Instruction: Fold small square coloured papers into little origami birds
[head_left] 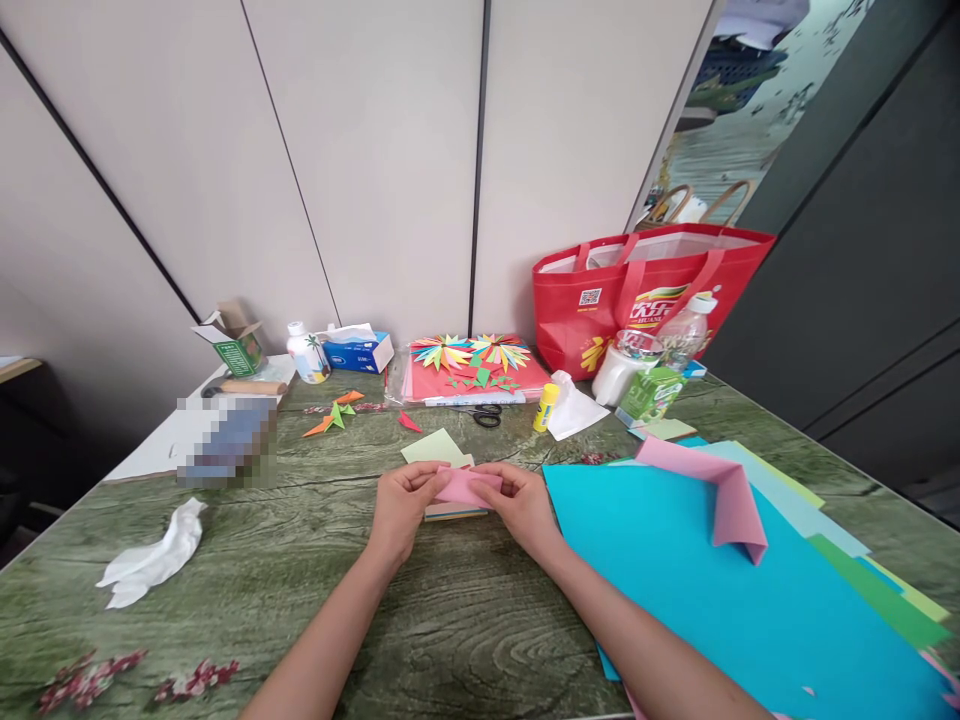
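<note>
While your left hand (405,500) and right hand (519,502) each pinch one end of a folded pink paper (466,488), it sits at your clock's centre, over a small paper stack (456,515). Around it on the table (442,640), you have a decorated red pack (426,382) at twelve, a glue stick (546,410) between one and two, a blue sheet (660,570) at four, crumpled tissue (161,555) near nine
</note>
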